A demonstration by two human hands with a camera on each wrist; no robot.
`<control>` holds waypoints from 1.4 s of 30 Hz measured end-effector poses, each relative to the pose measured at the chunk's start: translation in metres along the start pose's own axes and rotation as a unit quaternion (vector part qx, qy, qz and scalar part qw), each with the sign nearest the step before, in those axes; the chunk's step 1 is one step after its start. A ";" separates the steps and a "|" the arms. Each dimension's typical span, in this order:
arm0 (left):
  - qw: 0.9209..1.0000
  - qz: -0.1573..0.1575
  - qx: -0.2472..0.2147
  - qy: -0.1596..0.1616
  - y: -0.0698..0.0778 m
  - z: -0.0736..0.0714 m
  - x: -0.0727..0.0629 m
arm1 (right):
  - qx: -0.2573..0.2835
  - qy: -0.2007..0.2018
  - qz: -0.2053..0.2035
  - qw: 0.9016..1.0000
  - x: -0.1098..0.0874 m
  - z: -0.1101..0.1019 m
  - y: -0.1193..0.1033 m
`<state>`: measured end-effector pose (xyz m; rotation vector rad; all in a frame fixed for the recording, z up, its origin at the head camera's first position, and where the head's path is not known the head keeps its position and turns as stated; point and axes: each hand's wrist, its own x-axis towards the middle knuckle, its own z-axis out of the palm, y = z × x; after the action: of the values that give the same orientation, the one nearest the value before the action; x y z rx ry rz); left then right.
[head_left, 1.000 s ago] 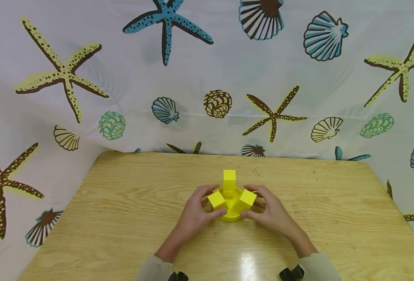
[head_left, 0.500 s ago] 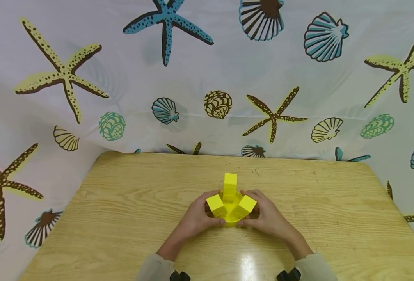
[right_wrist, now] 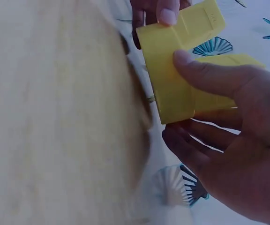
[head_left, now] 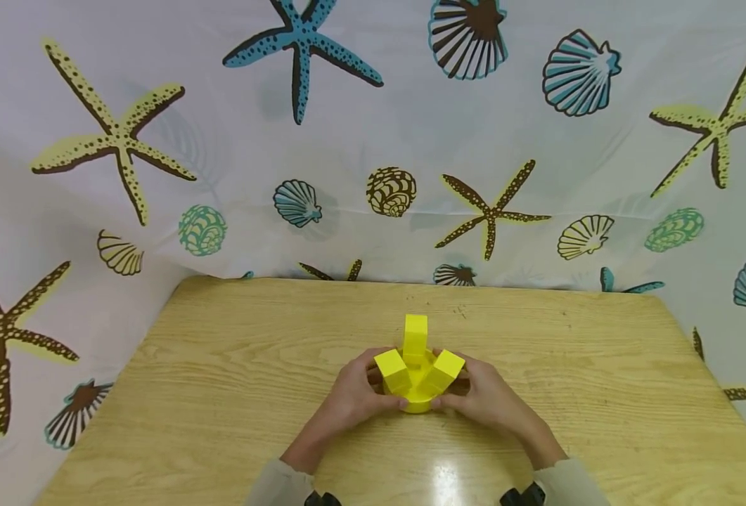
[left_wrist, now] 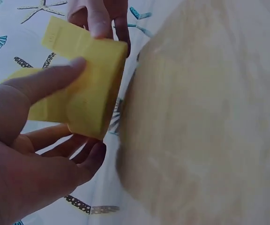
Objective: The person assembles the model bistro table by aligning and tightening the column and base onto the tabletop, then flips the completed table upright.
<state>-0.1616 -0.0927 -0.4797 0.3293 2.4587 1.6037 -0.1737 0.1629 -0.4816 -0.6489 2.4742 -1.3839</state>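
Observation:
A yellow plastic piece has a round, cup-like base with three square-ended prongs standing up from it, one at the back and two in front. My left hand grips the left side of its base, thumb at the front and fingers curled round behind. On the opposite side my right hand holds it the same way. The left wrist view shows that thumb laid flat on the yellow wall, with fingertips at the base's lower edge. In the right wrist view, the thumb presses the base likewise.
The light wooden table stretches to both sides and behind the piece. A white curtain printed with starfish and shells hangs along its back edge and sides. Dark wrist camera mounts sit at the cuffs.
Both hands have closed in on the yellow piece, their fingers now tight round its base. The piece has come slightly nearer to me. The head view has tilted a little.

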 end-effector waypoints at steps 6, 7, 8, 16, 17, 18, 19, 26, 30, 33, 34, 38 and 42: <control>0.993 0.001 -0.112 0.028 0.008 -0.003 0.002 | 0.109 0.007 0.002 0.994 -0.001 -0.011 -0.011; 0.991 0.000 -0.130 0.037 0.010 -0.003 0.002 | 0.126 0.007 -0.003 0.992 -0.001 -0.012 -0.013; 0.989 -0.002 -0.142 0.050 0.013 -0.002 0.003 | 0.137 0.007 -0.007 0.990 -0.001 -0.013 -0.015; 0.975 0.016 -0.192 0.112 0.029 0.000 0.001 | 0.171 0.053 -0.036 0.983 -0.002 -0.014 -0.027; 0.974 0.021 -0.196 0.112 0.030 -0.001 0.000 | 0.164 0.064 -0.040 0.984 -0.002 -0.013 -0.028; 0.973 0.030 -0.201 0.110 0.030 -0.001 0.000 | 0.156 0.075 -0.045 0.984 -0.001 -0.013 -0.029; 0.972 0.036 -0.207 0.108 0.030 -0.001 -0.001 | 0.147 0.086 -0.049 0.984 -0.002 -0.012 -0.031; 0.972 0.067 -0.183 0.129 0.033 0.003 -0.004 | 0.109 0.161 -0.039 0.980 -0.005 -0.011 -0.038; 0.973 0.067 -0.149 0.166 0.031 0.008 -0.004 | 0.113 0.191 -0.028 0.975 -0.005 -0.009 -0.042; 0.965 0.076 -0.162 0.192 0.031 0.009 -0.003 | 0.142 0.202 -0.022 0.969 -0.004 -0.007 -0.043; 0.962 0.081 -0.169 0.198 0.031 0.009 -0.003 | 0.152 0.204 -0.020 0.967 -0.004 -0.006 -0.044; 0.954 0.092 -0.203 0.202 0.032 0.009 -0.005 | 0.168 0.199 -0.017 0.965 -0.004 -0.004 -0.043; 0.956 0.110 -0.194 0.192 0.033 0.009 -0.007 | 0.157 0.185 -0.012 0.970 -0.005 -0.002 -0.043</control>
<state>-0.1502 -0.0743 -0.4531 0.2542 2.3392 2.3957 -0.1588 0.1473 -0.4440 -0.3786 2.4229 -2.0097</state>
